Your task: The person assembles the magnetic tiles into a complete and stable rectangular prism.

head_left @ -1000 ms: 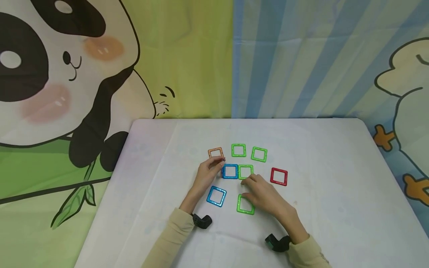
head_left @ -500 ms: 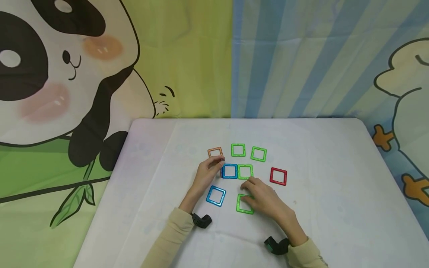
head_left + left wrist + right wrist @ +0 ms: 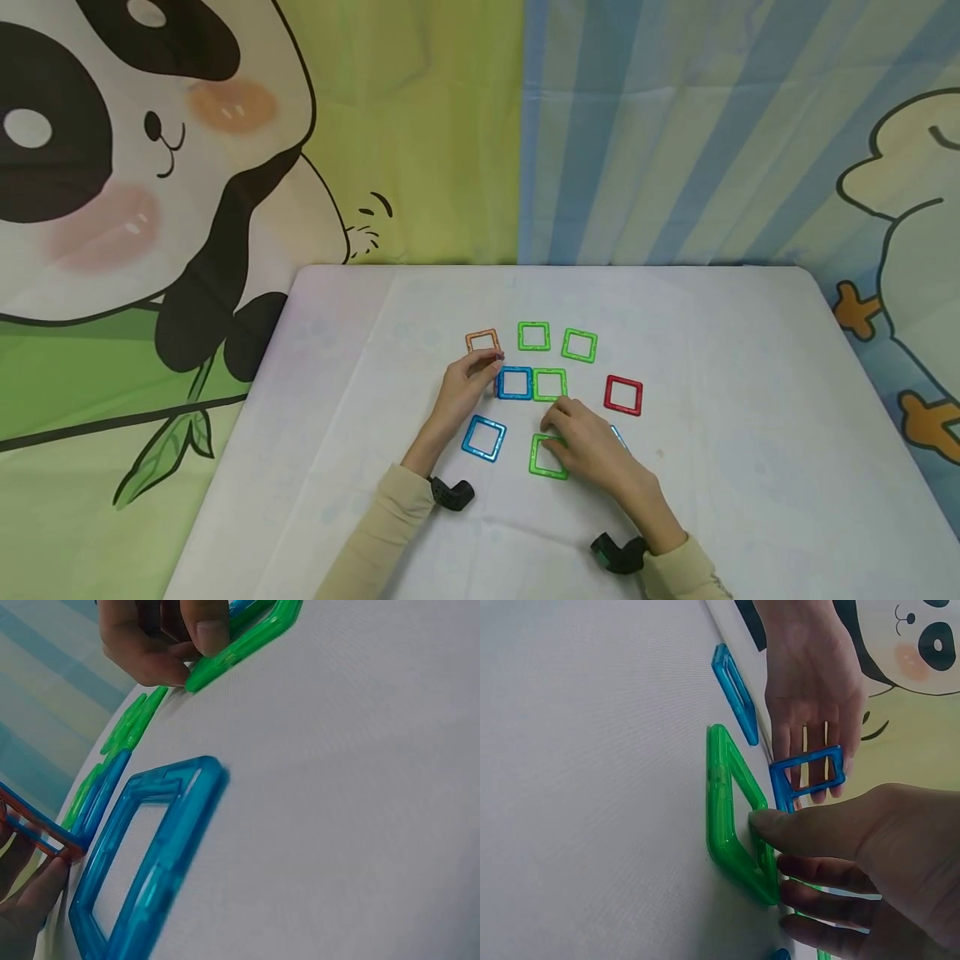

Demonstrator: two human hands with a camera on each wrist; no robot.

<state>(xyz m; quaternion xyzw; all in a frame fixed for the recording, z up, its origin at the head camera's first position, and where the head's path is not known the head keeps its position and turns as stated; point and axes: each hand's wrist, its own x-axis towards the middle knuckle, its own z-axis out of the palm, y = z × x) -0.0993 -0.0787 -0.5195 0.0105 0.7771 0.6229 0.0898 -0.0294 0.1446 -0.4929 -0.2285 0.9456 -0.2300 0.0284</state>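
Square frame-shaped magnetic tiles lie on the white table. My left hand pinches an upright tile, blue in the right wrist view and partly reddish in the left wrist view. This tile stands at the left side of a flat blue tile, which is joined to a flat green tile. Nearer to me, my right hand pinches the far edge of a green tile; its thumb reaches inside the frame and fingers lie beyond the edge. Between my forearms, a blue tile lies loose.
Beyond the joined pair lie an orange tile and two green tiles, one left of the other. A red tile lies to the right. Part of a blue tile shows behind my right hand.
My right hand has drawn back slightly from the joined pair toward the near green tile. A bit of blue tile now shows beside it. The left hand has stayed in place.
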